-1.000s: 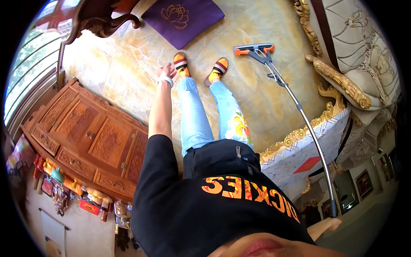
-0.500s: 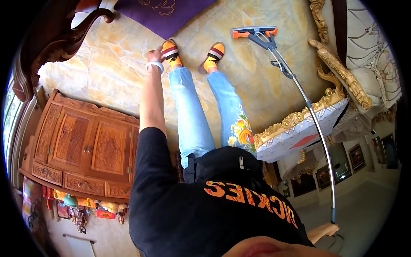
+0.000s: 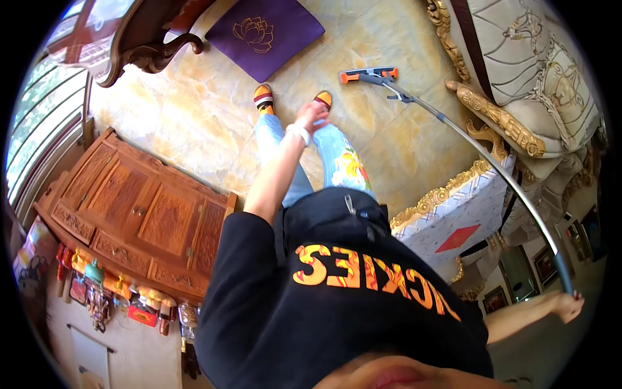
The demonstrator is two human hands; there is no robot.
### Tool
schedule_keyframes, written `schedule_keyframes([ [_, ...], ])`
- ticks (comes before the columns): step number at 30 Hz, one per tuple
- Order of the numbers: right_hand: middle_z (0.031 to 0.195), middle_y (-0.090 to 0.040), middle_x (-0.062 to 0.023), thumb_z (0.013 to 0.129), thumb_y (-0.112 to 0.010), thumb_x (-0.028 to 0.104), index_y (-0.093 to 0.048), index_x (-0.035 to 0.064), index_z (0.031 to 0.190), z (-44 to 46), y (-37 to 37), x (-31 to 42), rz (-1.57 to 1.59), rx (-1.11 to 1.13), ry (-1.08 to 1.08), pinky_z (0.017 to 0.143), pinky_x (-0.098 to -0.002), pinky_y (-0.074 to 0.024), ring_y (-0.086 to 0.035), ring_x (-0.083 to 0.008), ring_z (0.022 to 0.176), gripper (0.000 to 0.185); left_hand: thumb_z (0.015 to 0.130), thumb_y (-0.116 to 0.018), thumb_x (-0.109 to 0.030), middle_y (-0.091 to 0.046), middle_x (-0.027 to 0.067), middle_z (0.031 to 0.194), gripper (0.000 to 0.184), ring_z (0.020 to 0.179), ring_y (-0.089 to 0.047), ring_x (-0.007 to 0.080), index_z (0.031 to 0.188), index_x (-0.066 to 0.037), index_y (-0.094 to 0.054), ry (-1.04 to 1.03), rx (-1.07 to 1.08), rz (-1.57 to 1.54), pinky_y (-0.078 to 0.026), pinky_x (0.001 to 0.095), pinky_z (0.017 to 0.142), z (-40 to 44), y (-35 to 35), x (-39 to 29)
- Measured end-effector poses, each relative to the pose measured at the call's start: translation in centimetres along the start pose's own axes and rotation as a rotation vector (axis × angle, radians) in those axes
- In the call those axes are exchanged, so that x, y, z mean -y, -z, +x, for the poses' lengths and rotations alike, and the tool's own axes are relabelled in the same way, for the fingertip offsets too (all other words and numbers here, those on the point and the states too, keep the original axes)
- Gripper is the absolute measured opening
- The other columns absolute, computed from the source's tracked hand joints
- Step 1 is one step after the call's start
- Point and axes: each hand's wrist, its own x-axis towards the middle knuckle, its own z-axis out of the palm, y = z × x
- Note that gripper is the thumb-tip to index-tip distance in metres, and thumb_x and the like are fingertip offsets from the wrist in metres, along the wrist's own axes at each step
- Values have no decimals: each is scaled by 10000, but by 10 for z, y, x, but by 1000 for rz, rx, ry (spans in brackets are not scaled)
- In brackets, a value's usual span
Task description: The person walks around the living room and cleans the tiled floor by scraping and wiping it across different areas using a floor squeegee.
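My left hand [image 3: 313,117], with a white band at its wrist, is in front of my legs, over the lower part of the jeans [image 3: 337,152]. Its fingers look loosely spread and hold nothing. Far out at the lower right, my right hand [image 3: 568,306] is closed around the dark grip end of a long mop [image 3: 479,148]. The silver pole slants up and left to the flat grey and orange mop head [image 3: 369,75], which rests on the marbled floor [image 3: 389,146] ahead and to the right of my slippered feet.
A purple mat [image 3: 265,35] lies beyond my feet. At left is a carved wooden cabinet [image 3: 139,211] with ornaments behind it. A gold-edged table [image 3: 453,217] is at right, near a carved, padded sofa [image 3: 518,78]. Dark carved furniture [image 3: 152,55] is at upper left.
My left hand has moved right, from beside my foot to in front of my legs. My right hand has moved outward and up; the mop pole now slants more, its head slightly left.
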Motion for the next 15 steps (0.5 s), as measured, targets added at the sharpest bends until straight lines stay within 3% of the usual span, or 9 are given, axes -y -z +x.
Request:
schedule_keyframes([
  [6, 446, -459, -110, 518, -514, 8, -465, -48, 456, -21, 0, 10, 249, -179, -102, 332, -244, -365, -417, -174, 340, 97, 784, -509, -206, -426, 147, 1104, 401, 983, -464, 243, 1085, 15, -363, -37, -139, -267, -398, 346, 853, -66, -7, -14],
  [9, 456, -428, -90, 549, -512, 18, -449, -40, 483, -38, 16, 50, 435, -143, -149, 330, -234, -347, -380, -165, 343, 108, 789, -502, -206, -424, 150, 1108, 400, 984, -461, 243, 1094, 7, -357, -5, -25, -173, -405, 356, 839, -75, -40, 1],
  [11, 465, -412, -71, 588, -506, 54, -447, -24, 509, -50, 28, 78, 538, -83, -199, 371, -240, -366, -387, -160, 379, 126, 803, -472, -194, -481, 110, 913, 265, 896, -494, 228, 997, -31, -395, 61, -22, -13, -429, 371, 773, -83, -77, 13],
  [13, 460, -364, -42, 656, -477, 121, -449, 27, 534, -57, 49, 95, 771, 103, -480, 521, -304, -399, -395, -161, 469, 156, 786, -498, -261, -490, 56, 693, 236, 774, -525, 223, 880, -66, -405, 191, 165, 106, -437, 398, 731, -83, -105, 34],
  [14, 450, -340, -25, 672, -462, 140, -436, 60, 515, -64, 58, 119, 895, 204, -592, 583, -322, -368, -382, -155, 496, 178, 773, -515, -306, -488, 93, 793, 328, 856, -510, 259, 927, -48, -382, 303, 256, 158, -418, 446, 771, -77, -120, 49],
  [15, 440, -315, -8, 688, -446, 159, -424, 93, 496, -68, 69, 136, 1016, 306, -701, 645, -339, -338, -368, -149, 523, 204, 755, -532, -356, -420, 178, 1088, 576, 1035, -425, 319, 1137, -4, -285, 404, 237, 206, -379, 483, 829, -107, -149, 54],
])
